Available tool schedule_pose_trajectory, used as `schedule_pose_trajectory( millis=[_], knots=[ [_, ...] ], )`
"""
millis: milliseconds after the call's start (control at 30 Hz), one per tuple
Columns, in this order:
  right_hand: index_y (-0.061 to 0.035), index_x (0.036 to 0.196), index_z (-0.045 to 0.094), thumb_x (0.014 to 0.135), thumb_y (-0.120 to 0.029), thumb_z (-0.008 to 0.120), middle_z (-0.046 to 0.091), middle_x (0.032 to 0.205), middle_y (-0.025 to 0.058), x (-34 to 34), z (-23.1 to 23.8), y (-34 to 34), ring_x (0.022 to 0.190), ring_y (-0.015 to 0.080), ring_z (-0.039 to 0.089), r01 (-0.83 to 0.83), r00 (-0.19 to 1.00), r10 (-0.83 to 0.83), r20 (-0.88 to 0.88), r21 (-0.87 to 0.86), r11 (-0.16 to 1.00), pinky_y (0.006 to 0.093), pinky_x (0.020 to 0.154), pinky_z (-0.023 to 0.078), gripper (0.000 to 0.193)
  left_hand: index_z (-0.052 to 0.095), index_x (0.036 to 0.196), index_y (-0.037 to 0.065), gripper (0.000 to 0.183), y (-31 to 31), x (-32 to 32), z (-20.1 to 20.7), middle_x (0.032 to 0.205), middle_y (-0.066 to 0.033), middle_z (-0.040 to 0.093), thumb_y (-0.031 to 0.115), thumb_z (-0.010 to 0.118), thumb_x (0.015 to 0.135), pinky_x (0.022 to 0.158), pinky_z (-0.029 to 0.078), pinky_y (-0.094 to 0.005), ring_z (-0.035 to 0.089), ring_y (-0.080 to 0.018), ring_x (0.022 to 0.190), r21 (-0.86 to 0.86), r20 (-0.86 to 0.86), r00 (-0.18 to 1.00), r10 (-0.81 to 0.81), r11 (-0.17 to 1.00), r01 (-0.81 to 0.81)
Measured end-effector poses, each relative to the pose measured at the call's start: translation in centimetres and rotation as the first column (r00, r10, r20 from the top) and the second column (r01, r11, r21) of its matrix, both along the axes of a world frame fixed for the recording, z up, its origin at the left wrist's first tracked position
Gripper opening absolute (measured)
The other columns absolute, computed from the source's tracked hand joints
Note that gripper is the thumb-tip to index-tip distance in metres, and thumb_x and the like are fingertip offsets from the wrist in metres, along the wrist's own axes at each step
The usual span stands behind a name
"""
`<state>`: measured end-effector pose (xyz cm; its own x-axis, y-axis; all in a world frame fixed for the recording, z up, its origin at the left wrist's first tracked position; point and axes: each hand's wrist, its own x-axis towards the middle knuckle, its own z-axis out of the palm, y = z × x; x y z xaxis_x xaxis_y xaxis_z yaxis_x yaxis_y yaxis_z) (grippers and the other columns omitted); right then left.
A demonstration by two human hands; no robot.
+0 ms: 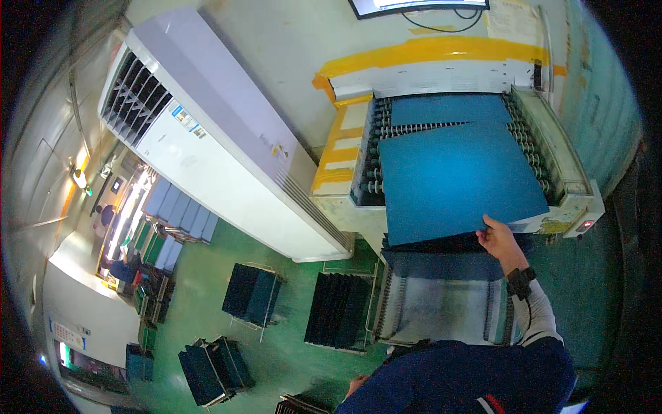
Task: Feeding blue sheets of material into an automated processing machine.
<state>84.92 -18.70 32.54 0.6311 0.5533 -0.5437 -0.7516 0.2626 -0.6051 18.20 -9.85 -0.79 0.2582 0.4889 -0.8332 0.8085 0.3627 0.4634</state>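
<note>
A flat blue panel (458, 181) lies tilted over the front end of a roller conveyor (374, 160). At its near right corner my right hand (498, 239) pinches the edge, thumb on top and fingers curled under. A second blue panel (448, 109) rests on the rollers behind it, close to the machine's slot. Right below the held panel stands a slotted rack (441, 310) with dark panels upright at its far end. Only a small part of my left hand (356, 384) shows low in the view, beside my body; its fingers are mostly hidden.
A tall white air conditioner (227, 152) stands left of the conveyor. Wire racks of dark panels (338, 310) sit on the green floor (283, 366) at the left, with another rack (215, 370) nearer. A monitor (414, 7) is above. People (123, 270) are far left.
</note>
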Motion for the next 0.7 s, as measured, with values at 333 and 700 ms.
schedule_pose_trajectory(
  millis=[333, 700],
  knots=[
    [-0.009, 0.08, 0.054, 0.083, -0.021, 0.065, 0.054, 0.073, 0.0049, -1.0, -0.6, 0.3, 0.069, 0.0207, 0.058, 0.003, 1.0, -0.005, 0.026, 0.088, 0.996, 0.031, 0.06, 0.048, 0.016, 0.064, 0.107, 0.013, 0.033, -0.1, 2.2, 4.4, 0.098, -0.0154, 0.064, 0.037, 0.052, 0.087, 0.077, 0.047, -0.0318, 0.061, -0.025, 0.09, 0.314, -0.223, 0.816, -0.533, 0.753, 0.578],
    [-0.0092, 0.077, 0.054, 0.079, -0.021, 0.069, 0.052, 0.067, 0.0031, -2.5, -0.8, 1.4, 0.064, 0.0167, 0.054, 0.084, 0.996, -0.084, 0.012, 0.024, 0.996, 0.0295, 0.057, 0.045, 0.02, 0.064, 0.101, 0.0, 0.034, -0.7, 1.0, 3.8, 0.085, -0.0077, 0.066, 0.03, 0.06, 0.084, 0.064, 0.048, -0.0289, 0.061, -0.0164, 0.074, 0.063, 0.123, 0.988, 0.094, 0.993, -0.103]
  ],
)
